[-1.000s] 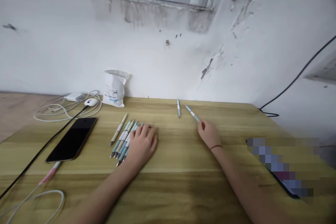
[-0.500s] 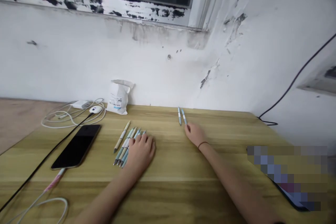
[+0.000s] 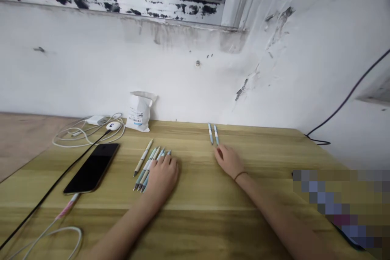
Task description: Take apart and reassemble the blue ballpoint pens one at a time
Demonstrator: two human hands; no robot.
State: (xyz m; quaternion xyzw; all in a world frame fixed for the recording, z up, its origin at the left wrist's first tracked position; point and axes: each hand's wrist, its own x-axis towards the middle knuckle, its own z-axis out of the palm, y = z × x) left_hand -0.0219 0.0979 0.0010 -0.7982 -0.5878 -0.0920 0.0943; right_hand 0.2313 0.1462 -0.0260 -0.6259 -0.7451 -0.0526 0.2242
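My left hand point(image 3: 163, 174) lies over a cluster of slim pens point(image 3: 148, 167) in pale green, cream and blue, its fingers resting across their right side and hiding part of them. A cream pen point(image 3: 143, 158) lies a little apart on the left of that cluster. Farther back, two blue-and-white pens, a left one point(image 3: 210, 133) and a right one point(image 3: 216, 134), lie side by side on the table. Just below the right one's tip is my right hand point(image 3: 229, 161), thumb and forefinger slightly apart; no pen shows in it.
On the left are a black phone point(image 3: 92, 168), a pink-and-white cable plug point(image 3: 67, 207), a black cable point(image 3: 55, 180) and a coiled white cable point(image 3: 62, 144). A white packet point(image 3: 138, 111) stands against the wall. A blurred-out object point(image 3: 338, 207) lies at right on the wooden table point(image 3: 201, 231).
The right blue-and-white pen now lies nearly parallel to its neighbour, and my right hand has come away from its tip. My left hand stays on the cluster. The view has shifted slightly.
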